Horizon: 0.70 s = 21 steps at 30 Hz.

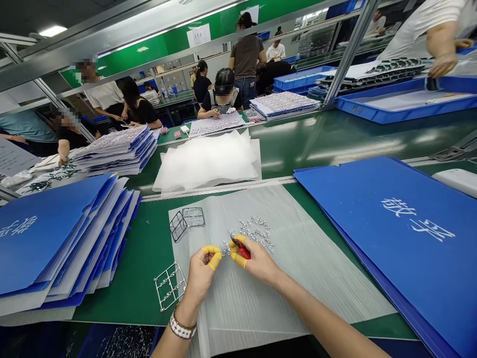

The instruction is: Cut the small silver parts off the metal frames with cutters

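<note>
My left hand (203, 268), with yellow finger cots on thumb and forefinger, is closed in a pinch at a small shiny silver piece (226, 248). My right hand (261, 261), also in yellow finger cots, grips red-handled nippers (243, 249), their dark jaws pointing up and left. The fingertips of both hands are close together around the silver piece. Just beyond lie several loose silver pieces (261, 233) on a white foam sheet (261, 303). Left of my left hand rests a silver sprue frame (170, 287) with small parts in it. Two darker sprue frames (194, 217) lie farther back.
Stacked blue sheets with white liners (55, 233) stand at left, and more blue sheets (372, 209) at right. White foam sheets (208, 159) lie across the bench. Blue trays (372, 112) sit farther back. A metal post (350, 54) rises at right. Several people work beyond.
</note>
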Motion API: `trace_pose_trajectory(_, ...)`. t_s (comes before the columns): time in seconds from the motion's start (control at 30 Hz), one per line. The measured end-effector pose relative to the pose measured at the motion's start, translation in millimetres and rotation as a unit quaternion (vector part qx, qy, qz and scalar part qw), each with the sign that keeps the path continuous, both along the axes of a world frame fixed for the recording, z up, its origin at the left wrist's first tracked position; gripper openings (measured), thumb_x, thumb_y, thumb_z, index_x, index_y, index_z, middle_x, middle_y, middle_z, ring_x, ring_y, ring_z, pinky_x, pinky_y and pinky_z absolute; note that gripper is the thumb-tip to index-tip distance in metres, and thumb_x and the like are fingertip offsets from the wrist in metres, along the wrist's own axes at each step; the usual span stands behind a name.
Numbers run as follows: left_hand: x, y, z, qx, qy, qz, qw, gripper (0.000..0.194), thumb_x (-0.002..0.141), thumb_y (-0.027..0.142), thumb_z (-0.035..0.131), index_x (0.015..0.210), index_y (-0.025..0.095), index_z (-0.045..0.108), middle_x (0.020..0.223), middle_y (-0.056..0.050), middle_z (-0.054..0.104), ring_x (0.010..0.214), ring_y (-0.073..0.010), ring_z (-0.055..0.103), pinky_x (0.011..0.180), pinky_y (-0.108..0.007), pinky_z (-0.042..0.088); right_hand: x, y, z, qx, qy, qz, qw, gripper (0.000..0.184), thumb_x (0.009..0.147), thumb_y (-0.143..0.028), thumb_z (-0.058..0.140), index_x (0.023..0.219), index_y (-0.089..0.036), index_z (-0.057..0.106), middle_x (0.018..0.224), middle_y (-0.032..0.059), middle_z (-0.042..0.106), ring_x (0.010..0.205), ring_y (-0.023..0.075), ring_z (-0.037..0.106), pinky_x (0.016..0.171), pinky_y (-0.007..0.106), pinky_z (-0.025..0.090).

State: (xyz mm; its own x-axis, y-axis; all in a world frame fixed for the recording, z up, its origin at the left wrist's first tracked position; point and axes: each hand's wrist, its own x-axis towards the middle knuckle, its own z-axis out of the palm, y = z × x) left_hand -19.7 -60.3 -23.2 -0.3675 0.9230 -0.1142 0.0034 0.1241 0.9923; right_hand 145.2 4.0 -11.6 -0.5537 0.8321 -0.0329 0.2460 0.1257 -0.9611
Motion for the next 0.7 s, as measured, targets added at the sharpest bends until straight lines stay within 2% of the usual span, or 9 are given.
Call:
trace_pose_trajectory(0.1, 1.5, 1.1, -1.3, 0.007, 0.009, -0.013, 1.0, 0.025, 0.068, 0.035, 0.071, 0.08, 0.014, 0.067, 0.077, -0.006, 0.067, 0.072, -0.0155, 0.06, 0.068, -0.027, 0.048, -6.9, -1.4, -1.2, -0.03, 0.057, -0.017, 0.998, 0.024, 0.074, -0.027, 0.058, 0.097, -0.019, 0.056, 0.088, 0.0026, 0.064, 0.08, 0.0174, 0.06, 0.073, 0.029, 0.047)
trace_pose_trajectory(0.2, 5.7, 1.8, -2.2, 0.019, 0.025, -0.029, 0.999, 0.024, 0.07, 0.035, 0.068, 0.081, 0.014, 0.066, 0.08, -0.006, 0.067, 0.074, -0.0162, 0.06, 0.07, -0.028, 0.048, -15.1, -4.7, -2.9, -0.012, 0.062, -0.02, 0.998, 0.027, 0.073, -0.027, 0.058, 0.098, -0.019, 0.056, 0.09, 0.0034, 0.064, 0.079, 0.0178, 0.06, 0.072, 0.03, 0.048)
trace_pose_trajectory(0.3, 11.4, -2.1, 0.8, 0.03, 0.055, -0.029, 0.998, 0.02, 0.071, 0.032, 0.068, 0.083, 0.016, 0.067, 0.082, -0.006, 0.068, 0.077, -0.0174, 0.06, 0.074, -0.03, 0.048, -16.5, -6.8, -5.7, 0.023, 0.027, -0.025, 0.999, 0.029, 0.073, -0.027, 0.055, 0.101, -0.02, 0.056, 0.091, 0.004, 0.065, 0.077, 0.0183, 0.061, 0.069, 0.03, 0.048)
trace_pose_trajectory(0.4, 8.0, -10.5, 8.5, 0.056, 0.143, -0.035, 0.988, 0.012, 0.076, 0.026, 0.063, 0.083, 0.018, 0.068, 0.083, -0.005, 0.067, 0.079, -0.0174, 0.059, 0.077, -0.03, 0.047, -4.9, -1.3, -11.2, 0.074, -0.056, -0.025, 0.995, 0.031, 0.076, -0.03, 0.05, 0.104, -0.021, 0.055, 0.088, 0.0043, 0.066, 0.078, 0.0204, 0.061, 0.071, 0.033, 0.047)
trace_pose_trajectory(0.5, -16.7, -23.8, 15.8, 0.072, 0.256, -0.033, 0.963, 0.013, 0.081, 0.022, 0.055, 0.087, 0.019, 0.067, 0.081, -0.004, 0.065, 0.078, -0.0163, 0.058, 0.074, -0.029, 0.047, 14.1, 14.4, -19.1, 0.139, -0.175, -0.027, 0.974, 0.03, 0.077, -0.033, 0.046, 0.103, -0.021, 0.055, 0.089, 0.0055, 0.067, 0.08, 0.0234, 0.062, 0.068, 0.034, 0.047)
trace_pose_trajectory(0.57, -43.5, -37.4, 18.0, 0.061, 0.313, -0.001, 0.948, 0.015, 0.083, 0.022, 0.053, 0.09, 0.02, 0.066, 0.082, -0.004, 0.064, 0.077, -0.0163, 0.058, 0.071, -0.029, 0.047, 24.4, 24.2, -22.4, 0.182, -0.242, -0.034, 0.953, 0.029, 0.076, -0.033, 0.046, 0.101, -0.022, 0.056, 0.089, 0.0059, 0.067, 0.079, 0.0252, 0.062, 0.065, 0.034, 0.046)
trace_pose_trajectory(0.63, -71.2, -53.8, 17.4, 0.037, 0.373, 0.037, 0.926, 0.017, 0.084, 0.022, 0.05, 0.093, 0.02, 0.065, 0.085, -0.005, 0.064, 0.079, -0.0177, 0.058, 0.071, -0.031, 0.047, 28.0, 28.3, -21.8, 0.213, -0.274, -0.042, 0.937, 0.027, 0.076, -0.032, 0.046, 0.099, -0.022, 0.056, 0.088, 0.006, 0.067, 0.08, 0.0256, 0.063, 0.063, 0.034, 0.046)
trace_pose_trajectory(0.7, -92.6, -70.4, 14.4, -0.001, 0.436, 0.047, 0.899, 0.02, 0.084, 0.024, 0.051, 0.098, 0.021, 0.064, 0.092, -0.007, 0.064, 0.086, -0.0211, 0.058, 0.076, -0.036, 0.046, 21.7, 26.3, -16.7, 0.237, -0.273, -0.041, 0.932, 0.027, 0.077, -0.03, 0.045, 0.1, -0.021, 0.056, 0.089, 0.0059, 0.066, 0.081, 0.0249, 0.063, 0.064, 0.032, 0.046)
